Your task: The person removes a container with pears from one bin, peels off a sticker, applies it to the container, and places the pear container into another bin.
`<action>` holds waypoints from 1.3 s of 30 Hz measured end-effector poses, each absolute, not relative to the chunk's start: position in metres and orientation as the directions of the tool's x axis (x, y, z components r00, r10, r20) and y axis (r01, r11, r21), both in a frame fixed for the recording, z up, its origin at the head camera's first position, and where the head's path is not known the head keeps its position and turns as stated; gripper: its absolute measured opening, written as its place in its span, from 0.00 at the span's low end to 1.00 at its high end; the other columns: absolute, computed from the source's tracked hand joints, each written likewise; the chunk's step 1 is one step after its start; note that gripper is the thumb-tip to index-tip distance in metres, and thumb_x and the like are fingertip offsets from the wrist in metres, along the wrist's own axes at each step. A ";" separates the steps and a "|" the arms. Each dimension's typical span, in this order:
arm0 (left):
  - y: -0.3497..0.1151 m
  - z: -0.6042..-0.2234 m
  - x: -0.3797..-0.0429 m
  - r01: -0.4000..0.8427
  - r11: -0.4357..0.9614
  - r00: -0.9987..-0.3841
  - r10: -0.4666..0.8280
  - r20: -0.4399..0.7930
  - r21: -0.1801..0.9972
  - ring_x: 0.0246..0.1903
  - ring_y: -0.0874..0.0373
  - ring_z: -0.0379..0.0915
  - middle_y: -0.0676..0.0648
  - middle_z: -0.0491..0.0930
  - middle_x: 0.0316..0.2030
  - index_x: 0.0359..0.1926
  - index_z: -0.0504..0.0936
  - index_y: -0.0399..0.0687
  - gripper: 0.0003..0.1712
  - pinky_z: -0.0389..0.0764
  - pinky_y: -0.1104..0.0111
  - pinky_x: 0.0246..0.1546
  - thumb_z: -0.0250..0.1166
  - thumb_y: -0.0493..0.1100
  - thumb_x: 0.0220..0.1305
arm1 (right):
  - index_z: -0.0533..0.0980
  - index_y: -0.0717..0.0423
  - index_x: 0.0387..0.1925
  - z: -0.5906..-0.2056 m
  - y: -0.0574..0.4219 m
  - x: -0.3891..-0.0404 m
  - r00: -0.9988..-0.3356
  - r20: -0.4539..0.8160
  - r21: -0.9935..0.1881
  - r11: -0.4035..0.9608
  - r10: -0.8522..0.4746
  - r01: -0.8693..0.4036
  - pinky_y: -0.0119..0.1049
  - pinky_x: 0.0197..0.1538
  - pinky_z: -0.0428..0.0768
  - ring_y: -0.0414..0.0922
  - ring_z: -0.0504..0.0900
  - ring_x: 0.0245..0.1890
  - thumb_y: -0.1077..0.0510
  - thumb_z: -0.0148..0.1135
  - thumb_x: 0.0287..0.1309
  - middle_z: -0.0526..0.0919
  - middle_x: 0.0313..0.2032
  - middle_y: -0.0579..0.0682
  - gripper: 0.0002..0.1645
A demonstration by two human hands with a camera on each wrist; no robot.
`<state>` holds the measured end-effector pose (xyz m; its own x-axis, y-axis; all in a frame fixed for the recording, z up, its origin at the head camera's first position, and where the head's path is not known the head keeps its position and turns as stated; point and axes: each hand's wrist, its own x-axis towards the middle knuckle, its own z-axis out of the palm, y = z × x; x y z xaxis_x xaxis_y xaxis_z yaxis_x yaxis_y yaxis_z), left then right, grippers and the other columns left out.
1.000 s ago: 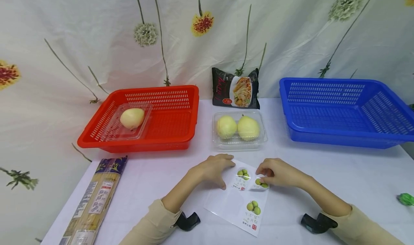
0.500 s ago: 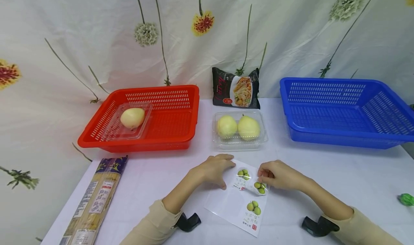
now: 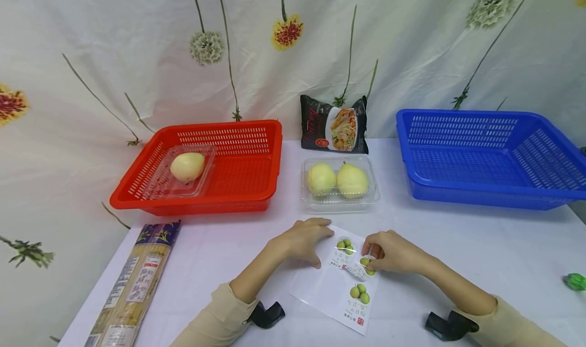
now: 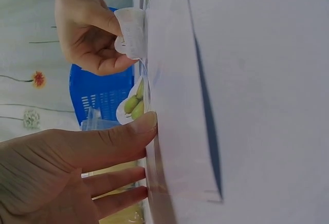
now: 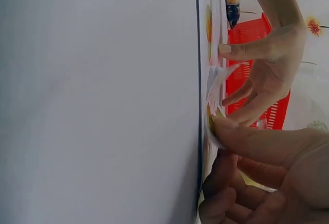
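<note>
A white sheet of stickers [image 3: 320, 291] lies on the table, printed with green pears and lettering. My left hand [image 3: 304, 240] rests on its upper left edge, thumb and fingers spread and nearly straight. In the left wrist view the left thumb [image 4: 118, 139] presses at the sheet's edge. My right hand [image 3: 393, 253] pinches a round pear sticker [image 3: 363, 266] between thumb and fingers at the sheet's right side. The sticker is partly lifted and curled, its pale back showing in the left wrist view. Two more pear stickers, an upper one [image 3: 342, 255] and a lower one [image 3: 358, 304], lie flat.
Behind the sheet stands a clear box [image 3: 339, 204] with two pears. Further back is a black noodle packet [image 3: 334, 124]. A red basket [image 3: 242, 204] holding a boxed pear is at left, a blue basket [image 3: 485, 194] at right. A noodle bundle [image 3: 137, 281] lies front left.
My right hand has moved slightly toward me and left, peeling the sticker further so more of its pale back shows. My left hand has stayed in place.
</note>
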<state>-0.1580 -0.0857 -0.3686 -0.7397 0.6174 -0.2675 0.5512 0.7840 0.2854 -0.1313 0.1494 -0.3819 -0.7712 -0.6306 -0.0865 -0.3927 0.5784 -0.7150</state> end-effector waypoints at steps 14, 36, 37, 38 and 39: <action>-0.091 -0.357 -0.165 0.540 0.743 -0.743 0.641 -0.191 0.394 0.59 0.51 0.66 0.44 0.75 0.56 0.55 0.76 0.39 0.29 0.65 0.61 0.62 0.71 0.38 0.49 | 0.79 0.65 0.34 -0.322 0.165 -0.173 -0.766 0.111 -0.723 0.477 -0.633 -0.499 0.32 0.35 0.78 0.39 0.75 0.31 0.68 0.58 0.59 0.81 0.30 0.48 0.04; -0.065 -0.354 -0.209 0.632 0.649 -0.760 0.411 0.503 0.424 0.52 0.46 0.68 0.39 0.74 0.51 0.52 0.79 0.40 0.19 0.68 0.54 0.56 0.65 0.39 0.58 | 0.79 0.65 0.31 -0.283 0.109 -0.273 -0.729 0.102 -0.404 0.642 -0.677 -0.652 0.37 0.29 0.72 0.43 0.72 0.23 0.71 0.54 0.57 0.83 0.29 0.55 0.07; -0.065 -0.355 -0.210 0.627 0.661 -0.764 0.415 0.494 0.413 0.53 0.45 0.67 0.39 0.74 0.51 0.52 0.79 0.40 0.20 0.68 0.53 0.56 0.65 0.40 0.59 | 0.79 0.65 0.31 -0.284 0.108 -0.274 -0.729 0.100 -0.400 0.643 -0.677 -0.653 0.38 0.30 0.73 0.44 0.73 0.23 0.71 0.55 0.57 0.82 0.29 0.55 0.07; -0.065 -0.356 -0.211 0.620 0.673 -0.769 0.419 0.483 0.404 0.53 0.45 0.67 0.39 0.74 0.52 0.53 0.79 0.41 0.20 0.67 0.52 0.56 0.65 0.40 0.59 | 0.79 0.65 0.31 -0.286 0.106 -0.276 -0.729 0.099 -0.396 0.645 -0.677 -0.654 0.39 0.31 0.74 0.44 0.74 0.24 0.71 0.55 0.57 0.82 0.28 0.55 0.07; -0.065 -0.356 -0.211 0.613 0.685 -0.775 0.423 0.470 0.394 0.54 0.45 0.66 0.38 0.73 0.52 0.53 0.79 0.42 0.21 0.66 0.51 0.56 0.65 0.41 0.59 | 0.79 0.65 0.31 -0.287 0.105 -0.277 -0.729 0.098 -0.392 0.647 -0.677 -0.654 0.40 0.32 0.75 0.45 0.74 0.24 0.70 0.55 0.57 0.82 0.28 0.55 0.07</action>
